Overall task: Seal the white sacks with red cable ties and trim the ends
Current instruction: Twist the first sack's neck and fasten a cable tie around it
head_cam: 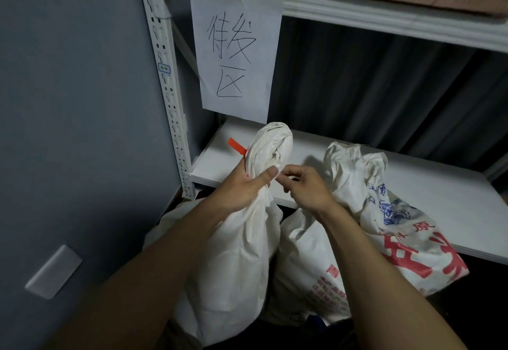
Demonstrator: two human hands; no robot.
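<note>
My left hand [244,187] grips the gathered neck of a plain white sack [236,253] that stands in front of the shelf. A red cable tie [237,146] sticks out to the left of the bunched sack top, just above my left fingers. My right hand [305,187] is right beside the neck, its fingers curled and pinched together near my left thumb; what they hold is too small to tell. A second white sack [308,272] with red print stands behind my right forearm. A third sack [393,220] with red and blue print leans on the shelf board, its top loosely gathered.
A white metal shelf unit has a lower board [412,193] and an upright post [167,88] at left. A paper sign [236,55] with handwritten characters hangs from the upper shelf. A grey wall with a white cover plate [53,271] is at left.
</note>
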